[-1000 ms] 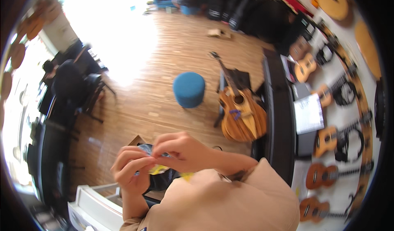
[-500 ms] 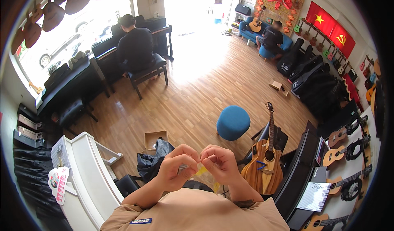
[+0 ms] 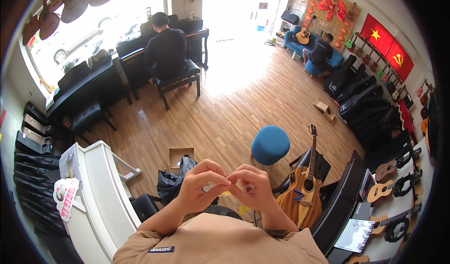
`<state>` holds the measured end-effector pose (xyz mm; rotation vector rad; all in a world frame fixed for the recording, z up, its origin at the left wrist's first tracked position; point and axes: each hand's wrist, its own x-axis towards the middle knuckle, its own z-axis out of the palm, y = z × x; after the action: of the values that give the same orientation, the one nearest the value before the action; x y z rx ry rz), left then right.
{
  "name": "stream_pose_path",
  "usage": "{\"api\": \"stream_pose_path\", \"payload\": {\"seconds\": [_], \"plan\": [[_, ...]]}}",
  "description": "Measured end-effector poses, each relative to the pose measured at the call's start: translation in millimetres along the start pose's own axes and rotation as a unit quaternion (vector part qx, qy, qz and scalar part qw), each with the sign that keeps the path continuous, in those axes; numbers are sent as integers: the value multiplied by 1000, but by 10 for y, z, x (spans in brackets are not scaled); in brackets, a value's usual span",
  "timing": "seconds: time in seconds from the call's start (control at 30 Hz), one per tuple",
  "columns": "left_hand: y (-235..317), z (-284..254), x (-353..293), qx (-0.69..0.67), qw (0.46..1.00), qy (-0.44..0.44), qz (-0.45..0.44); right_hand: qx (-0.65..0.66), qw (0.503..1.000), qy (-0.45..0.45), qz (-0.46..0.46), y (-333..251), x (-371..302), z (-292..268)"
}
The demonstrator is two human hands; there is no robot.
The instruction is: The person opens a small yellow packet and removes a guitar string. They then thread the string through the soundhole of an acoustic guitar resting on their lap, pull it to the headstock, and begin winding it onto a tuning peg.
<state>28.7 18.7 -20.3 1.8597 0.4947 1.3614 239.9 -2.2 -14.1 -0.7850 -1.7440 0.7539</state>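
In front of my chest my left hand (image 3: 200,185) and my right hand (image 3: 251,187) meet fingertip to fingertip. Each is closed in a pinch; what lies between the fingers is mostly hidden. A small yellow piece (image 3: 226,193) shows behind the fingertips, and a second yellow patch (image 3: 243,210) lies below my right hand. Their kind is too small to tell. To the right of my right hand, an acoustic guitar (image 3: 288,203) leans on a dark seat, neck upward. A small blue-handled tool (image 3: 298,195) rests across its strings.
A blue round stool (image 3: 270,145) stands ahead. Beyond my left hand are a black plastic bag (image 3: 169,185) and an open cardboard box (image 3: 181,155). A white piano (image 3: 101,189) flanks me left, a dark keyboard (image 3: 333,203) right. Two people sit farther off, one at a piano (image 3: 127,53).
My view has shifted, so the room sits a little farther right. Both hands stay together, fingertips drawn closer, and less of the yellow piece shows between them.
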Motion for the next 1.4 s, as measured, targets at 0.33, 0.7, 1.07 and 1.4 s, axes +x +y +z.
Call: {"api": "stream_pose_path", "payload": {"seconds": [0.33,0.7,1.07,1.4], "plan": [[-64,12,-9,6,999,-4,-46,-6,998,6,68,36,-116,-76],[-37,65,-4,-18,997,11,-73,-66,997,4,38,11,-109,-134],[-169,-52,-168,-47,980,99,-165,-22,996,61,55,79,-117,-82],[-145,-43,-173,-80,976,87,-184,-55,995,35,74,80,-119,-85]]}}
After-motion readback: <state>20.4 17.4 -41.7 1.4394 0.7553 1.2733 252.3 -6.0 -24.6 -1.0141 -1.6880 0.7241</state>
